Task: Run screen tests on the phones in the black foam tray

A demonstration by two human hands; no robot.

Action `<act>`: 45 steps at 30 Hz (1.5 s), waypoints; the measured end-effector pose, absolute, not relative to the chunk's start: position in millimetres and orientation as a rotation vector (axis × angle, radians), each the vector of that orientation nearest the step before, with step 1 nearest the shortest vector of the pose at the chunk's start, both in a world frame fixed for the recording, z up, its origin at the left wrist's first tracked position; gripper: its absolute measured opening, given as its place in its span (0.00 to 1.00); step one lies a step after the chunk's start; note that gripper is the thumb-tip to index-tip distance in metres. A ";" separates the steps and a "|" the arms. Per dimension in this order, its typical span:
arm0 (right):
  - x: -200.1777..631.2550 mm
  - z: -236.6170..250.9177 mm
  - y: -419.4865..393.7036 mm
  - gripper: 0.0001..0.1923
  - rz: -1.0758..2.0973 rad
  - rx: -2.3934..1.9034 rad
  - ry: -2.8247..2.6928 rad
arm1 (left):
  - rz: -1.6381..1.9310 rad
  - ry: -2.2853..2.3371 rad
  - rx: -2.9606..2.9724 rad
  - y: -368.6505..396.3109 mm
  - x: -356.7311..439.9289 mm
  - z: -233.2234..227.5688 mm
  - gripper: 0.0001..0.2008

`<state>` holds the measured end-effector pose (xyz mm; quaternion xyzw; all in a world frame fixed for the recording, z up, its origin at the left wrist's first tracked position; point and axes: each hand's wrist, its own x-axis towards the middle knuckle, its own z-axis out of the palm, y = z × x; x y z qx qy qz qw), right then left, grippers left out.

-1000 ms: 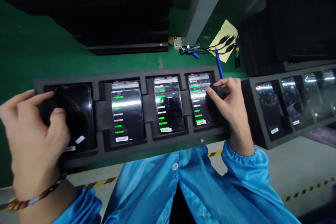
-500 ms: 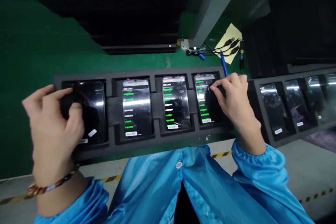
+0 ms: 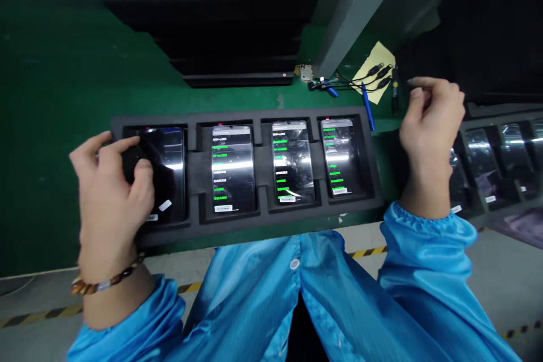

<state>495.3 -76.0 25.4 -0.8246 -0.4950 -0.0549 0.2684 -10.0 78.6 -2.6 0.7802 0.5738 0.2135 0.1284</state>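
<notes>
My left hand [image 3: 112, 186] rests over the left end of a black foam tray [image 3: 199, 172]. Its fingers are spread, with the index and thumb by the left edge of a dark-screened smartphone [image 3: 167, 169]; a black shape between them I cannot make out. A small white sticker [image 3: 165, 205] lies on that screen. Three lit smartphones sit in the other pockets: left one [image 3: 233, 169], middle one [image 3: 292, 161] and right one [image 3: 343, 155], each showing lines of green and white text. Raised right of the tray is my right hand [image 3: 435, 119], fingers loosely bent, nothing visible in them.
Another foam tray [image 3: 462, 164] with dark smartphones stands at the right, partly behind my right arm. Behind lie black cables on yellow paper [image 3: 375, 59], a blue pen [image 3: 367, 106] and a dark screwdriver-like tool [image 3: 395, 93]. A grey post [image 3: 360, 11] and stacked black trays [image 3: 237, 76] stand beyond.
My right hand has lifted off the rightmost lit smartphone and moved right, beyond the tray. The left hand keeps its pose; the whole view has shifted slightly.
</notes>
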 end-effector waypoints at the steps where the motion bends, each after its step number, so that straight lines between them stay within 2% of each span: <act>1: 495.6 25.1 -75.1 0.25 -0.146 -2.197 -1.305 | 0.620 1.664 2.270 78.6 -10.1 -2.6 0.28; 7: 448.6 14.2 -104.1 0.14 -0.041 -2.076 -1.280 | 0.645 1.678 2.294 76.6 -12.5 -0.4 0.25; 10: 418.0 13.6 -135.0 0.19 0.062 -1.952 -1.500 | 0.729 1.587 2.428 61.9 -8.3 7.1 0.20; 12: 399.9 13.8 -152.3 0.23 0.082 -1.893 -1.712 | 0.709 1.306 2.570 42.9 1.6 14.0 0.17; 14: 383.3 13.4 -163.1 0.28 0.125 -1.879 -1.847 | 0.566 0.976 2.661 18.9 18.3 20.3 0.18; 17: 361.2 11.9 -166.3 0.32 0.195 -1.864 -1.984 | 0.393 0.751 2.710 -16.2 50.8 25.8 0.23; 22: 341.8 7.5 -145.2 0.27 0.201 -1.900 -2.067 | 0.147 0.798 2.775 -38.5 96.9 25.6 0.24; 30: 348.6 3.9 -81.9 0.22 0.104 -1.997 -2.007 | 0.146 0.921 2.792 1.7 138.6 25.2 0.24; 35: 351.2 17.2 -105.3 0.23 0.110 -1.983 -1.943 | 0.227 0.957 2.757 -7.3 117.5 38.9 0.25; 40: 338.1 16.9 -138.6 0.24 0.200 -1.907 -2.047 | 0.143 0.873 2.751 -35.8 106.6 38.8 0.25; 45: 335.4 3.9 -118.3 0.24 0.176 -1.973 -1.988 | 0.120 1.003 2.780 -30.3 133.3 25.0 0.27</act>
